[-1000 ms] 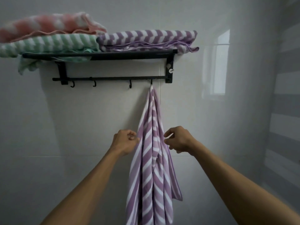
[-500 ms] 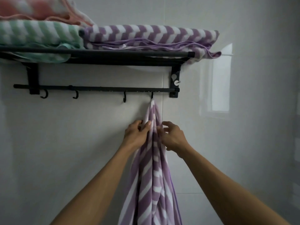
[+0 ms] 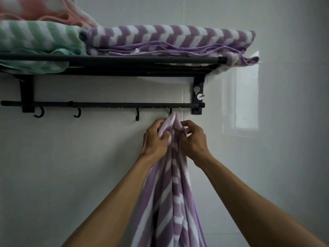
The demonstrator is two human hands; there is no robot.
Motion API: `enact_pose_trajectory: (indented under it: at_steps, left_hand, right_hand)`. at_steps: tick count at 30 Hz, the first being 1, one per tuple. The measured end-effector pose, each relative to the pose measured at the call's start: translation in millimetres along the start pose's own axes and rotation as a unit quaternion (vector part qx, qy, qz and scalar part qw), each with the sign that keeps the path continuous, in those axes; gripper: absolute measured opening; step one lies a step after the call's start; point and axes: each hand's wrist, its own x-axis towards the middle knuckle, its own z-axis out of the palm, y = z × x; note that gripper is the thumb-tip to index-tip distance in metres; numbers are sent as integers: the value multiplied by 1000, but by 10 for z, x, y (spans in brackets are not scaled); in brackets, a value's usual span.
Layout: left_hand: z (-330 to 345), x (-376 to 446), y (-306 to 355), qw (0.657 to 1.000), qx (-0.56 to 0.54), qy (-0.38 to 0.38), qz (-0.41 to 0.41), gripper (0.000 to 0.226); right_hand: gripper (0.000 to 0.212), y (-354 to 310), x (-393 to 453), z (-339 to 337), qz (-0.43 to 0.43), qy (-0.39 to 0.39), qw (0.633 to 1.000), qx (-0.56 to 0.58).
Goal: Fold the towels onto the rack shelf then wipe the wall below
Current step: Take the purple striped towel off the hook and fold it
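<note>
Where writing might show, none readable on towels or rack. Pale glossy tiled wall, dim light, bright window reflection to the right of the rack. Black rack shelf fixed high on the wall, with a thin rail below carrying small hooks. On the shelf, folded: purple striped towel at right, one corner drooping past the shelf's right end; green striped towel beside it at left; pink towel stacked on the green one, blurred and cut off by the top edge. Hanging purple towel bunched just under the rightmost hook, dropping straight down the wall and out of the bottom edge. Left hand clenched on the gathered top of that hanging towel, fingers curled round a pale fold. Right hand just beside it, pinching the same bunch between thumb and fingers. Hook itself mostly hidden behind the cloth; hard to tell whether the towel hangs on it. Shelf's left end cut off.
</note>
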Motion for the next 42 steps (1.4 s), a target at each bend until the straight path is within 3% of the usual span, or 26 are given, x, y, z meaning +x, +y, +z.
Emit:
enact_pose_trajectory:
  at_steps: [4,8,12,15,17,19,22,26,29,32,35,38,42]
  left_hand:
    - [-12,12,-43,1000,7,8,4,4]
    - [-37,-80,-158,1000,22,18,-13,12]
    - [-124,-256,-140,995,-21,8,-98,17]
    - [-227,-473,9,987,-65,-61,-134,31]
    - [-285,-651,122,975,-61,-162,-139,26]
    - [-331,-817,195,966,-6,-206,-156,17]
    - [-449,-1072,325,967,-10,-165,-196,17]
    - [-629,-1416,676,962,-93,-91,-241,20]
    - [-764,-1682,958,962,-96,-43,-252,22]
    - [-927,-1999,1231,957,-91,6,-274,21]
    - [-1119,-2304,1391,946,-79,62,-309,17]
    - [-1352,-2607,1539,938,-61,86,-331,15]
    - [-1698,-2869,1674,933,-57,38,-354,12]
  right_hand:
    - [8,37,28,1,2,20,1000,11]
    - [14,101,-62,12,9,15,1000,8]
    - [7,76,-256,-69,25,-9,999,23]
    - [5,-28,-388,-178,43,-45,997,39]
    - [6,-123,-498,-262,63,-58,994,62]
    - [8,-197,-633,-345,58,-77,993,69]
    - [8,-252,-924,-515,90,-155,978,109]
    - [34,-143,-1379,-846,179,-298,930,115]
    - [49,-23,-1898,-955,229,-406,881,80]
    - [67,-51,-2476,-1011,258,-466,846,31]
    - [56,-89,-3029,-975,231,-513,820,-105]
    - [26,-169,-3463,-939,297,-464,818,-165]
    - [22,-329,-3533,-998,382,-317,865,-66]
